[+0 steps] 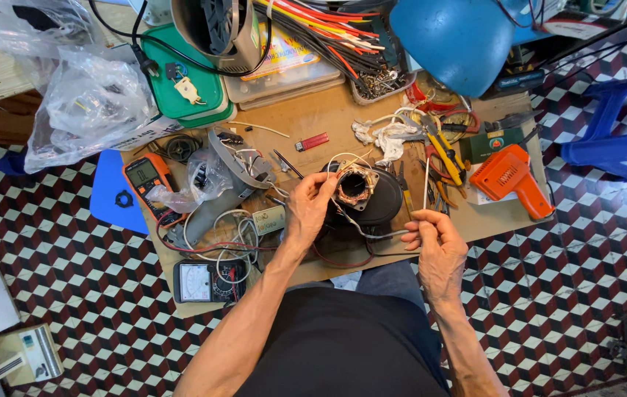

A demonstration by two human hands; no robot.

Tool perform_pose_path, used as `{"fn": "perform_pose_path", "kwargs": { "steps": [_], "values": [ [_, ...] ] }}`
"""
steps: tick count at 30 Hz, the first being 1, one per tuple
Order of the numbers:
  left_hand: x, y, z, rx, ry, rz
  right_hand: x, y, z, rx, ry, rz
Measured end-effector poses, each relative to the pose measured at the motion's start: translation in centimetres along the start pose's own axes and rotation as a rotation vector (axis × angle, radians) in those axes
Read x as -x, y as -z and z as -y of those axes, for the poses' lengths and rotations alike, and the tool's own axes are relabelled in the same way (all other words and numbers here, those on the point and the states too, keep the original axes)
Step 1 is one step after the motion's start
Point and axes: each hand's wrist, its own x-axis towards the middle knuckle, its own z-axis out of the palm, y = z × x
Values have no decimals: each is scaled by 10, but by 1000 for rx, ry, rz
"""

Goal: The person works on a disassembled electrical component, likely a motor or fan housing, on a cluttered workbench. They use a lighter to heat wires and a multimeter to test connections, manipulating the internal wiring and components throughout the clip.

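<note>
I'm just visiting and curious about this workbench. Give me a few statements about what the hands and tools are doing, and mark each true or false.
1. The left hand touches the motor winding. True.
2. The right hand holds a screwdriver. False: it pinches a thin wire.
3. An orange heat gun lies right of the motor. True.
4. The red lighter is in the left hand. False: it lies on the board, apart from both hands.
5. An orange multimeter lies at the left. True.
</note>
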Motion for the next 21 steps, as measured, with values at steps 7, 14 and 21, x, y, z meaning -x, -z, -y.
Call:
{"fn": "perform_pose_path", "kwargs": {
  "steps": [7, 14, 21],
  "values": [
    [-20, 2, -3, -179, 135, -81, -40, 0, 9, 58, 31, 259],
    [-18, 8, -8, -151, 118, -146, -115, -19, 15, 212, 126, 474],
    [-8, -5, -26, -428, -35, -156, -151, -42, 10, 366, 283, 628]
  ]
}}
